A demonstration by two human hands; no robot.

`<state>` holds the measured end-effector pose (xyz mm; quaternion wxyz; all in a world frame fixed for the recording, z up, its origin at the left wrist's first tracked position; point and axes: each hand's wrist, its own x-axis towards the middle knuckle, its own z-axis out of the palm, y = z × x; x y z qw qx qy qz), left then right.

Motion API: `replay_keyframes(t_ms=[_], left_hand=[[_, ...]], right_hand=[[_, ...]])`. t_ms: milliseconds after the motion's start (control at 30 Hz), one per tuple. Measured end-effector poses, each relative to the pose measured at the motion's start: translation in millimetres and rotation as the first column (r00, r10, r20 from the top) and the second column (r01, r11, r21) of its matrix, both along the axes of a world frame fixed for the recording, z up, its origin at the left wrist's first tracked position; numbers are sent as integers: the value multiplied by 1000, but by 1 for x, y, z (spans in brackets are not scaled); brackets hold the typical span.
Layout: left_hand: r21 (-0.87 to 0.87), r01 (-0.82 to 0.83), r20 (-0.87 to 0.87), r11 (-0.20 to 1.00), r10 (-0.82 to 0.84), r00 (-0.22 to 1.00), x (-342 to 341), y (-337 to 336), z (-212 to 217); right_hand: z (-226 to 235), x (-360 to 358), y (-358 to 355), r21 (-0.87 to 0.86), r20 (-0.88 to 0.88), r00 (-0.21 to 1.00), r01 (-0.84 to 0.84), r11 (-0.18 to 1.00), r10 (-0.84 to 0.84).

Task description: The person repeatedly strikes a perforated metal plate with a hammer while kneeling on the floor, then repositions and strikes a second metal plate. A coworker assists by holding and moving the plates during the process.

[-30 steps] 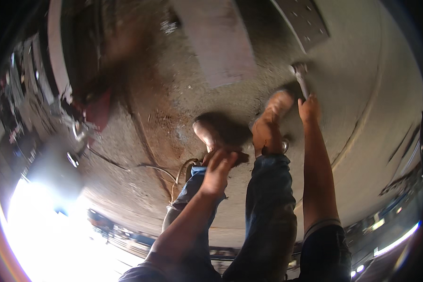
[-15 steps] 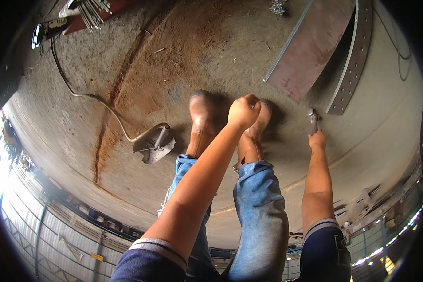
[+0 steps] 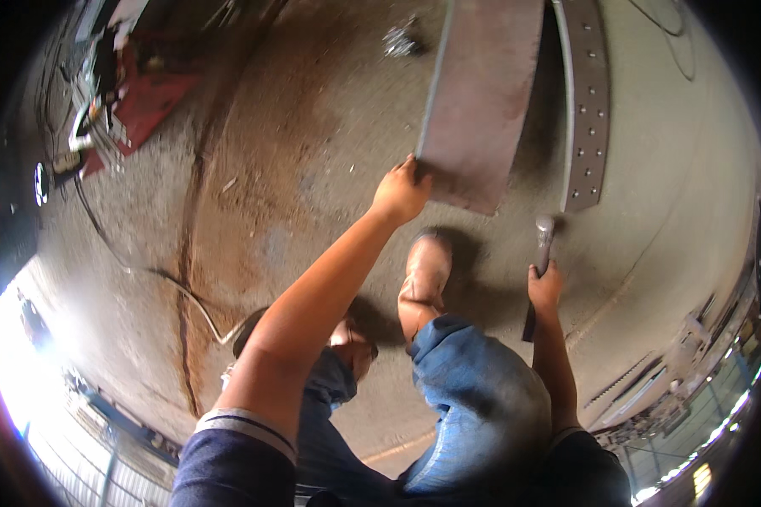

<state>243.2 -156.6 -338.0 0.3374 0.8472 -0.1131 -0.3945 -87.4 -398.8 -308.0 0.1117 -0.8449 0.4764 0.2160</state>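
My right hand (image 3: 545,287) is wrapped around the handle of a hammer (image 3: 544,226), whose metal head points away from me above the floor. At the near left corner of a long brown steel plate (image 3: 482,110), my left hand (image 3: 401,193) is closed with its fingers curled. It overlaps the plate's edge in the picture; whether it touches the edge, or what its fingers hold, is hidden. To the right of the plate lies a curved steel strip (image 3: 585,118) with rows of holes or studs along it, beyond the hammer.
A small pile of shiny metal pieces (image 3: 400,40) lies left of the plate. At the far left stands red metal equipment (image 3: 154,101) among wires. A cable (image 3: 196,300) runs across the concrete floor on the left. Metal scrap (image 3: 676,363) lies at the right rim.
I have stepped forward and the view has shifted. My left hand has moved from over my boots to the plate's near corner. The hammer remains in my right hand.
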Motion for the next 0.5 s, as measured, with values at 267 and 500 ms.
replay_keyframes(t_ms=[267,500], left_hand=[[178,-34,-114,983,55,992,31,-18,-11],[-16,-404,-355,915,372,858,31,-47,-57]], right_hand=[[-50,-12,-16,720,255,341,557,413,-905],[-37,10,-13,798,275,26,551,244,-961]])
